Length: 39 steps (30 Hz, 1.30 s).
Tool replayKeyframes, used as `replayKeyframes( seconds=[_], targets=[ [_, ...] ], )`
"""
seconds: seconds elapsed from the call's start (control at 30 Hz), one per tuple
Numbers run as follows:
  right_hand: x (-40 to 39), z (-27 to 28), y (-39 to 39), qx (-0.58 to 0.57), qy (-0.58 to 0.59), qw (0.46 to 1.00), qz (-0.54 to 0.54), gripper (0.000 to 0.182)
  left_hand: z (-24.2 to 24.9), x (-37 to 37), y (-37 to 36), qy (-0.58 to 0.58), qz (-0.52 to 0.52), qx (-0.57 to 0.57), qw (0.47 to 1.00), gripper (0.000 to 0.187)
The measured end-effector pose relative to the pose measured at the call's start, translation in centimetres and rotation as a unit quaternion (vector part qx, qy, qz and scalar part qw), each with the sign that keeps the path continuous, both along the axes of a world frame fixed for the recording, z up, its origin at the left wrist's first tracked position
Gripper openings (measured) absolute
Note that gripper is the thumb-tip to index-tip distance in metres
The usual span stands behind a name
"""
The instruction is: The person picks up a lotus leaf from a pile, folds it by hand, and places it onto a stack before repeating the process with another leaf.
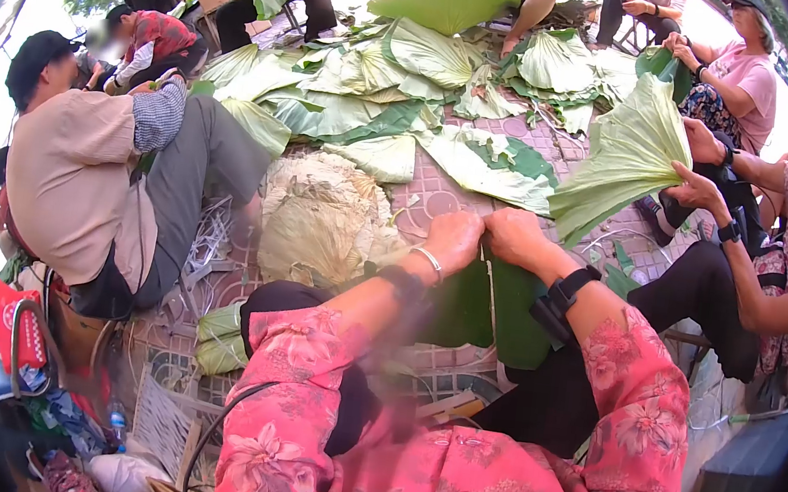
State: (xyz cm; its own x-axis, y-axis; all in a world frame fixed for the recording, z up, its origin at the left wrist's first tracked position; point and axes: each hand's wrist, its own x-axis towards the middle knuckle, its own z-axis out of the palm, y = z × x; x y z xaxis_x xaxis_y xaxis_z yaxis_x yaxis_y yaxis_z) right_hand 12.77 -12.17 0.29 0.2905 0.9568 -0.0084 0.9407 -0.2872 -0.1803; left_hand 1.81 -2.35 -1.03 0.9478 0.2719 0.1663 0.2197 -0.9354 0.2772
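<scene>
My left hand [453, 243] and my right hand [517, 238] are close together in front of me, fingers pinched at the top of a dark green leaf [520, 319]. The leaf hangs below them, folded or split, with a pale strip running down its middle. My forearms hide part of it. A stack of dry, pale brown leaves [324, 223] lies on the ground to the left of my left hand.
Large green leaves [425, 55] are spread over the paving ahead. A person [84, 152] sits at left; another person at right holds up a pale leaf [627, 161]. Others sit around. A red bag [16, 324] and a bottle [117, 422] are at lower left.
</scene>
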Motion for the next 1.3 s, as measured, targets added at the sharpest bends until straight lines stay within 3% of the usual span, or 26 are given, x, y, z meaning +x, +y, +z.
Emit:
replayKeyframes(
  seconds=[0.37, 0.53, 0.63, 0.73, 0.77, 0.87, 0.97, 1.2, 1.3],
  targets=[
    [0.4, 1.5, -1.3, -0.001, 0.020, 0.996, 0.082, 0.017, -0.1, -1.2, -0.2, -0.078, -0.032, -0.114, 0.990, 0.013],
    [1.0, 3.6, -2.2, 0.080, 0.220, 0.970, 0.065, 0.017, 1.1, -1.6, 0.8, -0.139, -0.066, -0.194, 0.969, 0.014],
    [1.1, 5.5, -2.9, 0.125, 0.314, 0.941, 0.026, 0.015, 3.0, -2.0, 2.0, -0.140, -0.100, -0.387, 0.906, 0.018],
    [1.4, 7.4, -3.6, 0.190, 0.319, 0.928, -0.021, 0.014, 1.6, -1.7, 4.5, -0.234, -0.060, -0.298, 0.923, 0.022],
    [1.6, 7.8, -3.9, 0.216, 0.300, 0.929, -0.030, 0.014, 1.1, -1.9, 5.5, -0.240, -0.004, -0.203, 0.949, 0.022],
    [2.5, 8.3, -4.5, 0.256, 0.259, 0.930, -0.040, 0.018, 0.4, -2.2, 6.5, -0.254, 0.104, -0.203, 0.940, 0.021],
    [2.4, 8.2, -4.8, 0.260, 0.220, 0.939, -0.051, 0.019, 0.8, -2.2, 6.8, -0.243, 0.134, -0.175, 0.945, 0.021],
    [6.4, 7.3, -6.6, 0.352, 0.099, 0.901, -0.233, 0.023, 1.2, -4.0, 11.2, -0.162, 0.348, -0.118, 0.916, 0.013],
    [7.4, 7.4, -8.0, 0.338, 0.044, 0.906, -0.250, 0.024, 0.4, -5.3, 12.6, -0.155, 0.401, -0.131, 0.893, 0.012]
  ],
)
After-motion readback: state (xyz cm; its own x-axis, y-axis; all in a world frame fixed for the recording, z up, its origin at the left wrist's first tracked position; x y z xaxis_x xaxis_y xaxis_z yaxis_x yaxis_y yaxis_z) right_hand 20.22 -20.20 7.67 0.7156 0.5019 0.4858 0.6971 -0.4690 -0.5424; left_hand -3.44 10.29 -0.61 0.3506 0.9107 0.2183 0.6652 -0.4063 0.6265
